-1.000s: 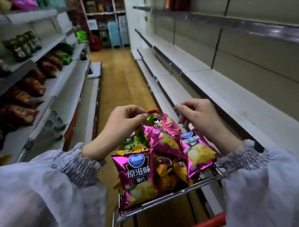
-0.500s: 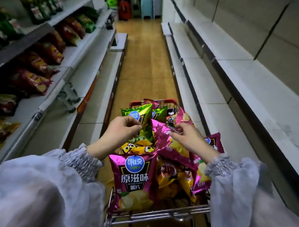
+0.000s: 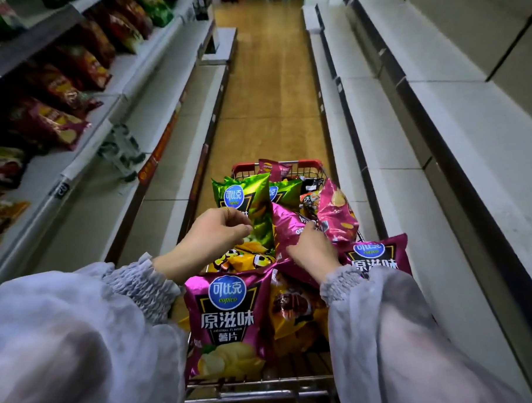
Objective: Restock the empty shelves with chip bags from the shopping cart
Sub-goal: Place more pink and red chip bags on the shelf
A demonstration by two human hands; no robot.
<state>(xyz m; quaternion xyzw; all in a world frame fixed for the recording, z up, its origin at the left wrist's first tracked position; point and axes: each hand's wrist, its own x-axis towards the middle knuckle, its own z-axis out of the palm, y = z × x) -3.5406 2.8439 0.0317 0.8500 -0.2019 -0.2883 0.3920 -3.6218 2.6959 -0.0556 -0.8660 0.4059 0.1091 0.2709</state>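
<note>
We log dim light, sheen on chip bags (image 3: pixel 230 318) at 6 o'clock, blurred sleeves (image 3: pixel 67 347), shelves (image 3: pixel 438 133) bowing at 3 o'clock.

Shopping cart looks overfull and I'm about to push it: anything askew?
Yes. One magenta chip bag sticks out past the shopping cart's right side, likely to slip off. The other bags lie heaped at mixed angles; none looks torn or spilled.

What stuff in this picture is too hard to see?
Head view:
- Right hand: fingertips tucked among pink bags, grip unclear.
- Left hand: hard to tell if it pinches the green bag.
- Shopping cart bottom: buried under bags.
- Bags on left shelf: blurred, labels unreadable.
</note>
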